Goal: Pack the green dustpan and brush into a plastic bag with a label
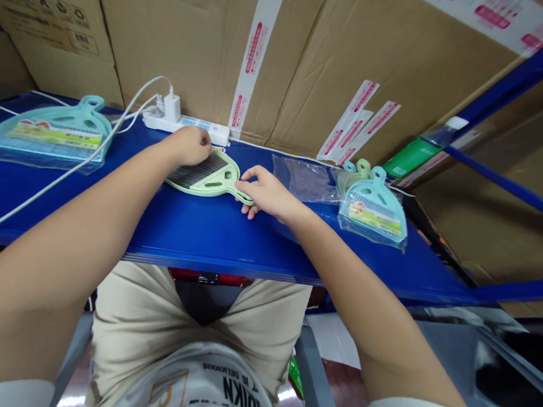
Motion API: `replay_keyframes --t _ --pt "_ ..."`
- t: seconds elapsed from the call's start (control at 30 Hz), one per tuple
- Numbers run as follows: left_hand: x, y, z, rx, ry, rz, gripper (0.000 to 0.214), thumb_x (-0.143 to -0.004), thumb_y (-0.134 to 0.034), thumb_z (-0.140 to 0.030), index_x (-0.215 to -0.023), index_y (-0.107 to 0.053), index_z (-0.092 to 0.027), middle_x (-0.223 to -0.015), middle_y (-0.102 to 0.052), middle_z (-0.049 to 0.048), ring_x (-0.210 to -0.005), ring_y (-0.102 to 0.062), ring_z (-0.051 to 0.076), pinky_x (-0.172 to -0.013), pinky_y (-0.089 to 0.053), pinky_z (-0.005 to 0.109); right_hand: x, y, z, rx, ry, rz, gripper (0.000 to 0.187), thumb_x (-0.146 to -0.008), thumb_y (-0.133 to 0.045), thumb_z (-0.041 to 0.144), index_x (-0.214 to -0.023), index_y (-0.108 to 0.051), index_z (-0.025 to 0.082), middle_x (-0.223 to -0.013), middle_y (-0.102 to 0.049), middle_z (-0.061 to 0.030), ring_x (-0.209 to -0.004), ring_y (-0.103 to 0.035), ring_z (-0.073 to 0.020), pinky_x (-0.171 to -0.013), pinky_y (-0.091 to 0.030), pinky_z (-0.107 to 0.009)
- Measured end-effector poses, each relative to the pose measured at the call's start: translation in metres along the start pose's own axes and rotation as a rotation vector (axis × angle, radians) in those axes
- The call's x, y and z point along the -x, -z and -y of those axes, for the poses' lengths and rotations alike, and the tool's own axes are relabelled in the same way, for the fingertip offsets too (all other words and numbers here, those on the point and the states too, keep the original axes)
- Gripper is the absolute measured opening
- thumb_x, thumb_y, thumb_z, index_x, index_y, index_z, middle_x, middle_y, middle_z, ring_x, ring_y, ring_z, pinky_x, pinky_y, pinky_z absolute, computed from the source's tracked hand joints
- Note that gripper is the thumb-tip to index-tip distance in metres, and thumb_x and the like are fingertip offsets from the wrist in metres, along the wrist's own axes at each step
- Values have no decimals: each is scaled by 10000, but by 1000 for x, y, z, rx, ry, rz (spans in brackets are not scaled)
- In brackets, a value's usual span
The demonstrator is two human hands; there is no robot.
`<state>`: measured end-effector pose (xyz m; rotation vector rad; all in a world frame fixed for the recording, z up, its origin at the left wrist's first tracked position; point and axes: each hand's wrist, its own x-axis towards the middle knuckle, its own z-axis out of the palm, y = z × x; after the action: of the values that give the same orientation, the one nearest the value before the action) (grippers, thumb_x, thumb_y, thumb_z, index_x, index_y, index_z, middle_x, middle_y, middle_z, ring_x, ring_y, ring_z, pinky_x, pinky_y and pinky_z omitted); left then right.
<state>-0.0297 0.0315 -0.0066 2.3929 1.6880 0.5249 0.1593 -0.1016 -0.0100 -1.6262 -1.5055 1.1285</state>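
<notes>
Green dustpan (212, 178) has its handle (234, 189) pinched by the right hand (267, 194); left hand (193, 146) curled, its grip unclear.

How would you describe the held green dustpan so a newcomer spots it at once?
On the blue tabletop, find the white power strip. Just in front lies the pale green dustpan, its handle in the right hand. Unlike the light blue dustpan at far left and the bagged set at right, it is green and shows dark bristles.

Dustpan (216, 176) pale green; bristles (198, 171) dark; counter (193, 231) blue; cartons (184, 47) brown; tape (254, 48) white, red-printed; power strip (217, 132) white; trousers (138, 302) beige.
</notes>
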Motion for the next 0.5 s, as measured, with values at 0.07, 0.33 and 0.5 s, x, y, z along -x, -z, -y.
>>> replay_keyframes --t 0.07,0.33,0.5 --pt "0 0 0 8 2 4 400 -867 -636 -337 -1190 -848 -231 -1134 -861 97 -1160 -784 331 -1026 -565 356 3 -2 6 -126 -111 67 272 -1071 -641 214 -988 -393 291 -686 -658 42 -516 -638 -152 -445 -527 -240" --pt "13 12 -15 7 51 34 441 -945 -574 -285 -1295 -812 -160 -1280 -836 136 -1243 -753 336 -1067 -555 397 -6 1 -6 -318 -38 109 262 -1068 -622 152 -1026 -401 287 -681 -683 61 -531 -636 -119 -462 -486 -179" --pt "11 22 -10 66 131 16 482 -1056 -507 -380 -1327 -768 -79 -1461 -759 213 -1405 -672 389 -1172 -507 430 -8 9 -13 -268 142 72 338 -1003 -714 223 -1027 -385 300 -749 -681 72 -560 -627 -113 -462 -420 -180"
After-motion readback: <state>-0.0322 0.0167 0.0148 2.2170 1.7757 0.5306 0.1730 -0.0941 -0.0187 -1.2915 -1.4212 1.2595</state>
